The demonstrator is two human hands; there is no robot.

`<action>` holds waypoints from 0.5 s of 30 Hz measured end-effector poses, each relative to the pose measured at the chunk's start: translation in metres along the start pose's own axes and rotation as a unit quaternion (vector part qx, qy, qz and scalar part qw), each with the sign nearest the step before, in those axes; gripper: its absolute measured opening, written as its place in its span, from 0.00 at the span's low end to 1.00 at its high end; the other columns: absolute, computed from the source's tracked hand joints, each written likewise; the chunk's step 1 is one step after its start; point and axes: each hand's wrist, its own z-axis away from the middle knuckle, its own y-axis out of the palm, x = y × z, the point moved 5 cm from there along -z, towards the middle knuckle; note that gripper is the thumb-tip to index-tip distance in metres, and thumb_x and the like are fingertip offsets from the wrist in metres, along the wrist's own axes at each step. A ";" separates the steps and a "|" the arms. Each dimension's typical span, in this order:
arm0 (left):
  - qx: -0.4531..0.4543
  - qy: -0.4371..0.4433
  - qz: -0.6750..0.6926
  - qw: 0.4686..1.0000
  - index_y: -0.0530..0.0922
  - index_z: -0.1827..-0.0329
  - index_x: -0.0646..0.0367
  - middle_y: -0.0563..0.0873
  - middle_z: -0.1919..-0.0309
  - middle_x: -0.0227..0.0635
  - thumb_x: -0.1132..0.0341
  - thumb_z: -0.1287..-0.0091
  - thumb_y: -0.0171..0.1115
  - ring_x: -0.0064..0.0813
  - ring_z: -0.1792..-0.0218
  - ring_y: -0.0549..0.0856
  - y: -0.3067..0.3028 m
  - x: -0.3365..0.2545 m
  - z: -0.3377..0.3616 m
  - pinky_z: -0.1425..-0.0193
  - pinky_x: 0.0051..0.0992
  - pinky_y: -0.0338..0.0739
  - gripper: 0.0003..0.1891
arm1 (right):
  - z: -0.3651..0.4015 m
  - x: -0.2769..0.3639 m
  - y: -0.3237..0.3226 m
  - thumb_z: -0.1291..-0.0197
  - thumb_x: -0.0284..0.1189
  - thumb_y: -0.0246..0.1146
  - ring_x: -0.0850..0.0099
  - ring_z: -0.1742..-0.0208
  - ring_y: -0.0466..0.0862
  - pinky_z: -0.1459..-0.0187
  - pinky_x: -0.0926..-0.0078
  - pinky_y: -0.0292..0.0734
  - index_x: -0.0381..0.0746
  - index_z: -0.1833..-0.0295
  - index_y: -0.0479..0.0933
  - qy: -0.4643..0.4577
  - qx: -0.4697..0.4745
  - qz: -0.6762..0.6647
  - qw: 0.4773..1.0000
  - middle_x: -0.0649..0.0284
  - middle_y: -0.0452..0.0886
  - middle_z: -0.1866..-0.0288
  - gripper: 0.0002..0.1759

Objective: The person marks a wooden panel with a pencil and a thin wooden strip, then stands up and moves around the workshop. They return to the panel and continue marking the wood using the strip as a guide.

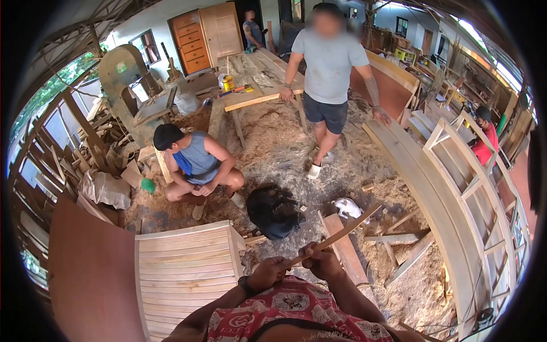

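A long, narrow wooden strip [348, 230] slants up and to the right in front of my body. My left hand [269, 273] is closed around its lower end. Farther along the same strip, my right hand [320, 263] has its fingers wrapped round it. The upper end sticks out free past my right hand, over the workshop floor. Left of my hands is a slatted wooden panel [188, 271], and a plank [345, 248] lies on the ground beyond my right hand.
A black dog [273, 212] and a small white animal [346, 207] lie ahead. One person [199, 157] squats at left; another [330, 68] stands by a wooden worktable [262, 97]. Curved wooden frames [473, 188] line the right; a bandsaw [122, 74] stands behind, left.
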 end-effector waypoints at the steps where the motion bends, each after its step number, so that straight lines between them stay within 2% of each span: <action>1: 0.002 0.000 -0.001 1.000 0.78 0.58 0.59 0.69 0.78 0.18 0.56 0.16 0.57 0.12 0.78 0.65 -0.001 0.001 -0.001 0.73 0.19 0.60 0.15 | -0.001 0.002 -0.001 0.31 0.26 0.66 0.69 0.66 0.79 0.61 0.70 0.72 0.37 0.57 0.81 -0.002 -0.001 0.000 1.000 0.59 0.83 0.58 0.04; 7: 0.004 0.001 0.014 1.000 0.78 0.57 0.61 0.68 0.78 0.17 0.57 0.16 0.56 0.12 0.78 0.65 -0.004 0.002 -0.003 0.73 0.19 0.60 0.15 | -0.001 0.016 -0.002 0.31 0.29 0.66 0.67 0.65 0.79 0.62 0.71 0.73 0.39 0.59 0.83 -0.025 0.001 0.021 0.999 0.57 0.84 0.57 0.05; 10: 0.014 -0.006 0.023 1.000 0.78 0.56 0.61 0.67 0.78 0.18 0.58 0.16 0.56 0.12 0.78 0.66 -0.006 0.004 0.000 0.73 0.19 0.61 0.14 | 0.002 0.024 -0.002 0.33 0.25 0.64 0.67 0.68 0.79 0.62 0.71 0.74 0.35 0.59 0.81 -0.038 -0.004 0.009 0.999 0.56 0.83 0.59 0.04; 12: -0.002 -0.005 0.027 1.000 0.78 0.56 0.61 0.67 0.78 0.19 0.59 0.16 0.57 0.13 0.78 0.66 -0.010 0.004 0.002 0.73 0.19 0.62 0.14 | 0.003 0.035 -0.019 0.35 0.26 0.64 0.68 0.70 0.76 0.65 0.71 0.72 0.35 0.61 0.80 -0.059 -0.057 0.003 0.997 0.56 0.82 0.62 0.05; 15: 0.012 0.004 0.016 1.000 0.78 0.56 0.61 0.68 0.77 0.20 0.58 0.16 0.56 0.14 0.78 0.66 -0.017 0.014 -0.001 0.72 0.20 0.64 0.14 | 0.013 0.059 -0.029 0.37 0.27 0.63 0.69 0.72 0.73 0.69 0.72 0.69 0.36 0.63 0.78 -0.109 -0.079 0.020 0.991 0.56 0.81 0.64 0.05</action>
